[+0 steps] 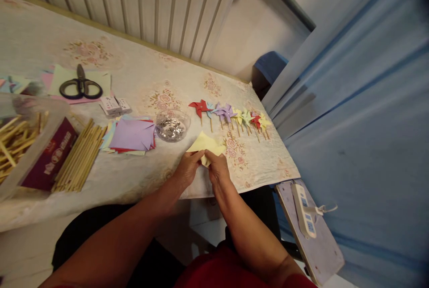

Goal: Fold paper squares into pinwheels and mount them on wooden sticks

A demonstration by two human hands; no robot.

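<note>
You're pinching yellow paper square [205, 144] with left hand [188, 167] and right hand [217, 168] together, steadying the fold beside finished pinwheels [231, 114].

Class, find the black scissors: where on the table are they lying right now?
In the head view, the black scissors lie far left on the table, on pale paper sheets, behind the bundle of sticks.
</note>
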